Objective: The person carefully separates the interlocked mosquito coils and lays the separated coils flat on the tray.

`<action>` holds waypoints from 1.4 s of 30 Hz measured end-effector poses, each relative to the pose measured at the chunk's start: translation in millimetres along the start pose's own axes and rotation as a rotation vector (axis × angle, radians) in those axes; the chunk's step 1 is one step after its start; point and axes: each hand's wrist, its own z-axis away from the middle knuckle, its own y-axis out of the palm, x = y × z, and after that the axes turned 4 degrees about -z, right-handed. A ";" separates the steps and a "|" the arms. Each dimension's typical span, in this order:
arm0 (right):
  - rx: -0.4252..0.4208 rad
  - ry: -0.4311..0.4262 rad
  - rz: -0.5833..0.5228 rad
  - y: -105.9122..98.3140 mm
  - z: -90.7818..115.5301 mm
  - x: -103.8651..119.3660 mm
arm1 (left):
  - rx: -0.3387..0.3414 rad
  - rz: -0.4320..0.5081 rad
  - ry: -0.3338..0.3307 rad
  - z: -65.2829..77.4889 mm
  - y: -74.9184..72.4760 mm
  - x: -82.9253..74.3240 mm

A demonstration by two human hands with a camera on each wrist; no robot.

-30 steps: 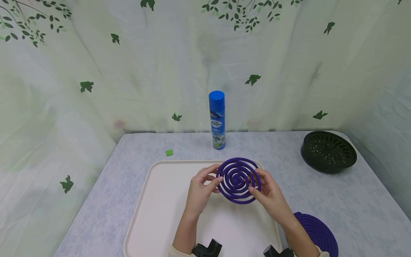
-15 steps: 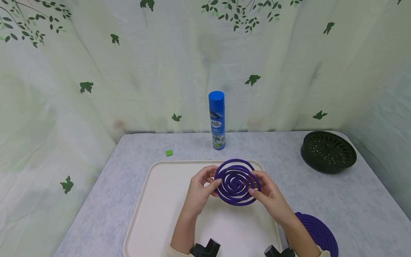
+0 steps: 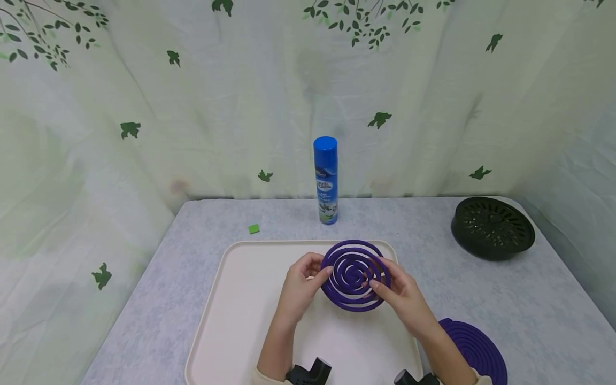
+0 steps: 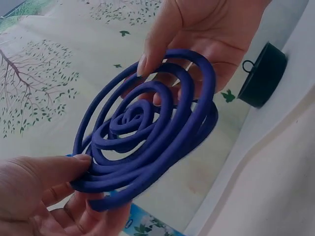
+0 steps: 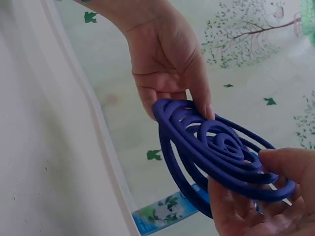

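- Sinking slightly lower over the cream tray (image 3: 250, 321), the purple spiral mosquito coil (image 3: 354, 274) is held raised between both hands; its rings are unevenly spread.
- Its left edge is pinched between the left hand's (image 3: 301, 289) thumb and fingers; its right side is clamped by the right hand (image 3: 403, 295), thumb in front, fingers behind.
- By judgement, the coil's rings are being eased apart, with separation not yet reached.
- Compared with half a second ago, the gap near the coil's top is narrowed; the second purple coil (image 3: 476, 347) is left unmoved on the table.
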 end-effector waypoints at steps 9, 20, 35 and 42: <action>-0.089 0.025 0.023 0.4 -0.2 -0.9 | 0.107 0.169 -0.053 3.9 3.9 -4.5; -0.063 -0.007 0.028 1.8 0.9 0.6 | 0.121 0.216 -0.037 4.4 6.0 -3.6; 0.021 -0.041 0.013 2.3 2.5 0.7 | 0.176 0.203 -0.033 4.6 6.5 -3.6; -0.080 -0.013 0.023 2.1 2.0 2.6 | 0.273 0.272 -0.066 7.2 4.7 -10.3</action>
